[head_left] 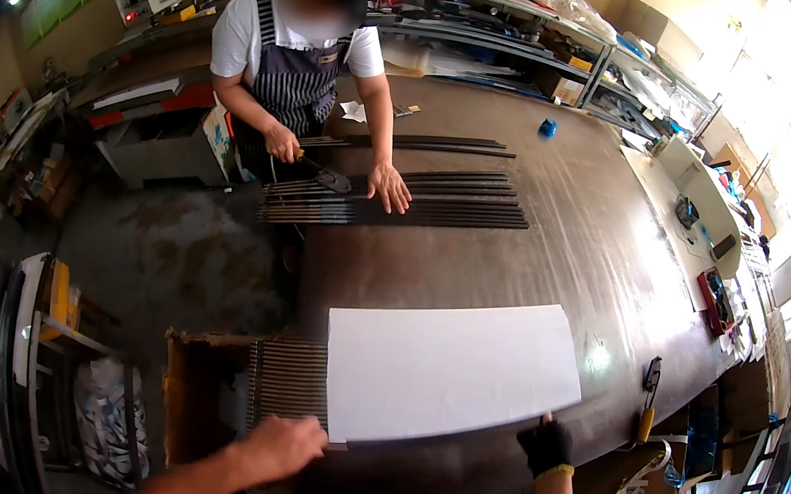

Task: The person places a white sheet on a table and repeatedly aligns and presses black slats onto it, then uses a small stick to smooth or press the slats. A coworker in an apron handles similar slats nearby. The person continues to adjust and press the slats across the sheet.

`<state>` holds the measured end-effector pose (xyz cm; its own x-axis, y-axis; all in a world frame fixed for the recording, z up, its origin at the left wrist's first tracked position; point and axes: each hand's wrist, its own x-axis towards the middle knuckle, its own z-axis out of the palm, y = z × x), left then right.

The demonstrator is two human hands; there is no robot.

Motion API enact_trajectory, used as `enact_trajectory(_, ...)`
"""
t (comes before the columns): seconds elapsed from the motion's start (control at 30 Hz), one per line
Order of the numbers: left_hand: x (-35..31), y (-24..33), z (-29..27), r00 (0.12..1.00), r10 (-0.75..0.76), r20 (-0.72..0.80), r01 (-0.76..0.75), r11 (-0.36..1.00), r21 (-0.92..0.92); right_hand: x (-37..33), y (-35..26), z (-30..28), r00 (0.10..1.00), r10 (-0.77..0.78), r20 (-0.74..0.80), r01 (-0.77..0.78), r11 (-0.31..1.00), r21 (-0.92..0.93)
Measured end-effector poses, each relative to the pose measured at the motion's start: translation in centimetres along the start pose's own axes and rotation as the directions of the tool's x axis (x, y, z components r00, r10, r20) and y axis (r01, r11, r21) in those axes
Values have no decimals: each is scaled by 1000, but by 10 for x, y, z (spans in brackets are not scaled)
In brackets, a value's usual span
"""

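Observation:
A large white rectangular sheet (449, 374) lies in front of me, its left end over a row of dark thin strips (286, 383). My bare left hand (287, 441) is closed at the sheet's near left corner, fingertips against its edge. My right hand (546, 447), in a dark glove with a yellow cuff, is closed at the near right corner with the thumb along the edge. Its other fingers are partly hidden. Across the table a co-worker's hand (281, 143) holds a tool with a dark head (332, 180); their other hand (389, 189) rests flat on long dark rods (450, 212).
The brown table (553, 268) spreads ahead. A yellow-handled tool (647, 410) lies near its right edge, and a small blue object (548, 127) sits farther back. An open cardboard box (186, 399) stands at the left, another box (619, 486) with scraps at the right.

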<state>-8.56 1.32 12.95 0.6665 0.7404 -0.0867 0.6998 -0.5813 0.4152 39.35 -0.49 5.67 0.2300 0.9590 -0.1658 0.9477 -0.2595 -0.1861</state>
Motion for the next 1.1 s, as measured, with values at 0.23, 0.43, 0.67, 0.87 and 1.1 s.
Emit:
enact_trajectory(0.23,122,-153,-74,862,-117,-493,198,974,115,253,-130,-32,914,-263,-309,338,915,220)
enact_trajectory(0.43,158,-233,-66,783,-171,-598,331,929,168,325,-184,18,976,-157,-153,195,940,279)
enact_trajectory(0.67,136,-296,-2,867,-295,-401,384,909,162,292,-198,40,980,-14,-200,84,933,351)
enact_trajectory(0.87,160,-315,-6,855,-259,-448,359,920,154,304,-193,86,838,-399,-372,416,909,-36)
enact_trajectory(1.1,152,-305,-9,743,-406,-532,542,831,123,299,-204,47,810,-353,-469,475,863,171)
